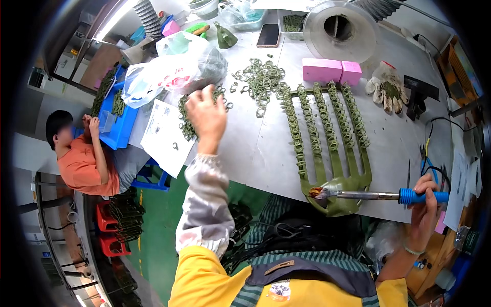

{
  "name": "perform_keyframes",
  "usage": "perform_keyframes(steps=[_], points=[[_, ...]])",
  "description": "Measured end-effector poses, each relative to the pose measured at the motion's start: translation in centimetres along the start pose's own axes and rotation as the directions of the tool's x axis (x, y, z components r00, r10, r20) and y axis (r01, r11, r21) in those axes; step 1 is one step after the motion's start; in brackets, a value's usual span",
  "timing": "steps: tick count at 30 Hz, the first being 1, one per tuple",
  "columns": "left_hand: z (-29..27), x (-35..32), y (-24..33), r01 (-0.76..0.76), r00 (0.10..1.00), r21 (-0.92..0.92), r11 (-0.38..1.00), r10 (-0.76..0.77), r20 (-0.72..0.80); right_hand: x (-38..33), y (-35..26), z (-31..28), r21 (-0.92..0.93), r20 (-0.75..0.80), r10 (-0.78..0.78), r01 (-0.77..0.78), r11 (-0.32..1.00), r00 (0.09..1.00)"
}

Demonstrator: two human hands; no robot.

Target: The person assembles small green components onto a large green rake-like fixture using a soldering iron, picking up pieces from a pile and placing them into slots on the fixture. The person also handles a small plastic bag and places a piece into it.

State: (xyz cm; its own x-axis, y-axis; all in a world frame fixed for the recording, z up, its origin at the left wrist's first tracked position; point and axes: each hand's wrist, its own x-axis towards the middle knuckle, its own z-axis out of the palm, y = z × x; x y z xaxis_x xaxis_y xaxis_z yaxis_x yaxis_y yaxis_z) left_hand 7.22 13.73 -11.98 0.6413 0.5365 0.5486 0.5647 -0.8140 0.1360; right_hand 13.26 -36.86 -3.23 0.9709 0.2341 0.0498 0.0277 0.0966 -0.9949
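Note:
My left hand [206, 116] reaches out over a heap of small green rings [186, 123] near a plastic bag [174, 66]; its fingers curl down among the rings, and whether they grip any I cannot tell. My right hand [425, 197] holds the blue handle of a soldering iron [368, 195], whose tip rests at the base of a green fork-shaped rack [327, 148]. The rack's prongs are threaded with rows of green rings. More loose rings [261, 79] lie scattered on the grey table [255, 153] beyond.
Two pink blocks [330, 70] and a large round spool [340, 30] stand at the back. A work glove [386, 89] lies at right, a phone [268, 35] at the back. Another person [76, 153] sits at left beside blue trays [120, 120]. Paper sheets [163, 135] overhang the table edge.

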Motion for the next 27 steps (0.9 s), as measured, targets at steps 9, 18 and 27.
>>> perform_keyframes(steps=[9, 18, 27], points=[[-3.6, -6.0, -1.1, 0.016, 0.954, -0.158, 0.987, 0.032, 0.298, 0.9, 0.7, -1.1, 0.040, 0.004, -0.011, 0.011, 0.999, 1.000], [-1.9, -0.8, 0.0, -0.047, 0.965, -0.342, 0.938, 0.131, 0.228, 0.9, 0.7, -1.9, 0.052, 0.031, -0.040, 0.038, 0.998, 0.999], [-2.5, -1.4, 3.0, -0.213, 0.830, -0.463, 0.860, 0.409, 0.379, 0.8, 0.3, -3.6, 0.047, 0.020, -0.024, 0.023, 0.999, 1.000]])
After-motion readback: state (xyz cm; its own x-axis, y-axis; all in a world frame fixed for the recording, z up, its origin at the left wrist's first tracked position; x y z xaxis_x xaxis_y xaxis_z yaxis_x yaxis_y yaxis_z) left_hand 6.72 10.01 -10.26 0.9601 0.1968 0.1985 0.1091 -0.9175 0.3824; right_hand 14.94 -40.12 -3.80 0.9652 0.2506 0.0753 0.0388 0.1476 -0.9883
